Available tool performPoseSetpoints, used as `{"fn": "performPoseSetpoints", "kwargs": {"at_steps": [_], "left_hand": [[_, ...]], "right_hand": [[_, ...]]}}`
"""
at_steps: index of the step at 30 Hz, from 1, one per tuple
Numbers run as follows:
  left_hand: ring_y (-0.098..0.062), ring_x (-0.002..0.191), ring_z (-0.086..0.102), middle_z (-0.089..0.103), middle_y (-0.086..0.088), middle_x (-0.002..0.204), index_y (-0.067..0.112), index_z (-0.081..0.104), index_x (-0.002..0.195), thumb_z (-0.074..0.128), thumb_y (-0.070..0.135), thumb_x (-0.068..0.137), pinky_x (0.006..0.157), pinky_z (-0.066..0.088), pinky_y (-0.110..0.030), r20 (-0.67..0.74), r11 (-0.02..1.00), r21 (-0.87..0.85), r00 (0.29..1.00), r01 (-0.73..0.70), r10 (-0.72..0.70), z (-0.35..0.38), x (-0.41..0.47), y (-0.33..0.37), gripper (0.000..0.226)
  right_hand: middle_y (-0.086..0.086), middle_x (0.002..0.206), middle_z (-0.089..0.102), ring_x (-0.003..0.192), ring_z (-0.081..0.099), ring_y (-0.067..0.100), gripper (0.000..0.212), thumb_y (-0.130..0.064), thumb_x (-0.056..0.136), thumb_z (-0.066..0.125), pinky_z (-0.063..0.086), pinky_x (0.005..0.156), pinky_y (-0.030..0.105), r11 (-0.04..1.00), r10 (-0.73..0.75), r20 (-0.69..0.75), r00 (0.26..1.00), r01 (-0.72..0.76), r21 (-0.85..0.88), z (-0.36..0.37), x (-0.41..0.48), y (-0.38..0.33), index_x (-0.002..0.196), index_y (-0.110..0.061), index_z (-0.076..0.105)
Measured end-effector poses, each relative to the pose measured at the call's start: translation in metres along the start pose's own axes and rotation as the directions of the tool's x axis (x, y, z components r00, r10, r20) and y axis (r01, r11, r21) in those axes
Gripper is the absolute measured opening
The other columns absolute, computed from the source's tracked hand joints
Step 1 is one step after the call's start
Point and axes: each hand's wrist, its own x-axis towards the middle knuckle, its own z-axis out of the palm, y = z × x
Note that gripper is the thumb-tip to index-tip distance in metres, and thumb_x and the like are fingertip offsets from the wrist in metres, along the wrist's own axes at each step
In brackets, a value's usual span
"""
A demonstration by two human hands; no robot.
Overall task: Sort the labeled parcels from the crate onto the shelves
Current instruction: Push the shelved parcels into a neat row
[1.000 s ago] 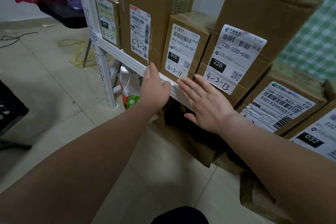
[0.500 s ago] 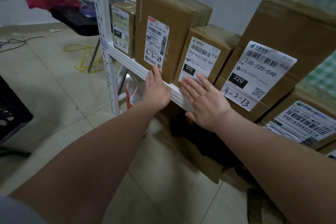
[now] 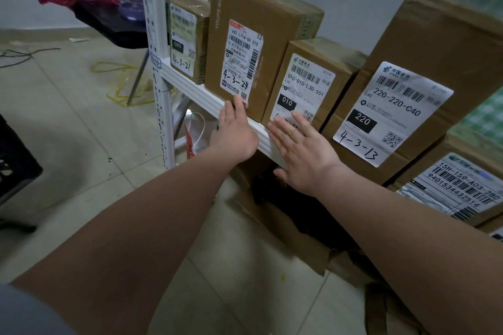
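Several labeled cardboard parcels stand in a row on the white shelf (image 3: pixel 196 91). From left: a small one marked 4-3-21 (image 3: pixel 187 41), a tall one marked 4-3-24 (image 3: pixel 253 43), a small one with a 010 label (image 3: pixel 307 81) and a big one marked 4-3-13 (image 3: pixel 424 84). My left hand (image 3: pixel 235 130) is flat, its fingertips touching the lower front of the 4-3-24 parcel. My right hand (image 3: pixel 302 149) is flat too, fingers straight against the lower front of the 010 parcel, covering part of its handwritten number.
Another parcel (image 3: pixel 460 190) sits at the right, lower than the row. Under the shelf lie flattened cardboard and dark material (image 3: pixel 294 215). A white upright post (image 3: pixel 158 62) frames the shelf's left end. A black crate (image 3: pixel 16 160) stands at the left edge on the tiled floor.
Both hands have moved up from the shelf's front edge onto the parcel fronts. The view has shifted left and closer to the shelf.
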Motion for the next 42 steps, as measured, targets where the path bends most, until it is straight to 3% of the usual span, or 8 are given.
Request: {"fn": "performPoseSetpoints", "kwargs": {"at_steps": [21, 24, 26, 29, 31, 33, 38, 42], "left_hand": [[-0.027, 0.148, -0.01, -0.014, -0.01, 0.16, 0.019, -0.02, 0.15, 0.042, 0.023, 0.096, 0.119, 0.009, -0.05, 0.033, 0.994, 0.071, 0.997, -0.079, 0.077, -0.002, 0.005, -0.009, 0.083], [-0.026, 0.148, -0.004, -0.007, -0.01, 0.161, 0.018, -0.014, 0.152, 0.04, 0.022, 0.096, 0.119, 0.012, -0.047, 0.016, 0.993, 0.009, 0.993, -0.117, 0.117, -0.004, 0.003, -0.014, 0.078], [-0.025, 0.148, 0.007, 0.004, -0.009, 0.161, 0.017, -0.005, 0.153, 0.039, 0.023, 0.097, 0.117, 0.018, -0.043, -0.068, 0.989, -0.054, 0.989, -0.137, 0.133, -0.008, 0.005, -0.022, 0.072], [-0.026, 0.145, 0.017, 0.011, -0.008, 0.16, 0.016, 0.004, 0.153, 0.037, 0.028, 0.098, 0.116, 0.023, -0.045, -0.185, 0.988, -0.144, 0.983, -0.048, 0.021, -0.02, 0.024, -0.036, 0.065], [-0.028, 0.147, 0.009, 0.003, -0.007, 0.162, 0.014, 0.0, 0.153, 0.035, 0.031, 0.099, 0.119, 0.016, -0.048, -0.17, 0.972, -0.228, 0.981, 0.056, -0.096, -0.032, 0.041, -0.04, 0.066], [-0.025, 0.148, -0.004, -0.008, -0.007, 0.162, 0.011, -0.008, 0.153, 0.034, 0.029, 0.101, 0.12, 0.004, -0.041, -0.115, 0.957, -0.261, 0.98, 0.13, -0.164, -0.043, 0.057, -0.041, 0.069], [-0.026, 0.148, -0.006, -0.012, -0.006, 0.161, 0.013, -0.011, 0.152, 0.036, 0.022, 0.1, 0.12, 0.003, -0.039, -0.05, 0.934, -0.315, 0.979, 0.17, -0.196, -0.052, 0.081, -0.047, 0.071], [-0.026, 0.148, -0.006, -0.013, -0.004, 0.161, 0.018, -0.009, 0.153, 0.038, 0.02, 0.099, 0.119, 0.003, -0.041, -0.076, 0.947, -0.292, 0.984, 0.133, -0.161, -0.05, 0.089, -0.053, 0.072]], "right_hand": [[0.012, 0.163, -0.008, 0.149, -0.017, 0.026, 0.083, -0.064, 0.097, 0.011, -0.016, 0.116, 0.05, 1.0, -0.019, 0.041, 0.999, 0.019, 0.006, -0.012, 0.019, -0.001, 0.154, -0.007, -0.007], [0.012, 0.163, -0.007, 0.149, -0.017, 0.027, 0.084, -0.066, 0.096, 0.011, -0.018, 0.115, 0.05, 1.0, -0.028, 0.042, 0.999, 0.028, -0.006, -0.015, 0.023, -0.003, 0.154, -0.007, -0.005], [0.012, 0.163, -0.008, 0.149, -0.018, 0.027, 0.086, -0.068, 0.095, 0.012, -0.018, 0.114, 0.05, 0.999, -0.037, 0.049, 0.998, 0.038, -0.01, -0.016, 0.026, -0.002, 0.154, -0.007, -0.005], [0.01, 0.163, -0.009, 0.148, -0.021, 0.027, 0.089, -0.07, 0.093, 0.011, -0.017, 0.115, 0.051, 0.995, -0.087, 0.041, 0.995, 0.09, -0.053, -0.023, 0.035, 0.003, 0.153, -0.007, -0.005], [0.01, 0.163, -0.01, 0.147, -0.022, 0.027, 0.089, -0.071, 0.093, 0.01, -0.019, 0.114, 0.051, 0.991, -0.104, 0.031, 0.994, 0.106, -0.084, -0.028, 0.045, 0.004, 0.153, -0.007, -0.006], [0.009, 0.163, -0.012, 0.147, -0.023, 0.027, 0.09, -0.072, 0.092, 0.01, -0.02, 0.113, 0.051, 0.992, -0.089, 0.035, 0.995, 0.091, -0.081, -0.032, 0.055, 0.002, 0.153, -0.009, -0.007], [0.007, 0.163, -0.011, 0.148, -0.022, 0.025, 0.091, -0.073, 0.092, 0.014, -0.022, 0.112, 0.05, 1.0, -0.023, 0.048, 0.999, 0.023, 0.017, -0.038, 0.076, -0.003, 0.154, -0.009, -0.007], [0.007, 0.162, -0.016, 0.147, -0.024, 0.026, 0.093, -0.073, 0.092, 0.017, -0.025, 0.11, 0.05, 1.0, -0.002, 0.044, 0.999, 0.001, 0.029, -0.032, 0.079, -0.001, 0.153, -0.01, -0.013]]}}
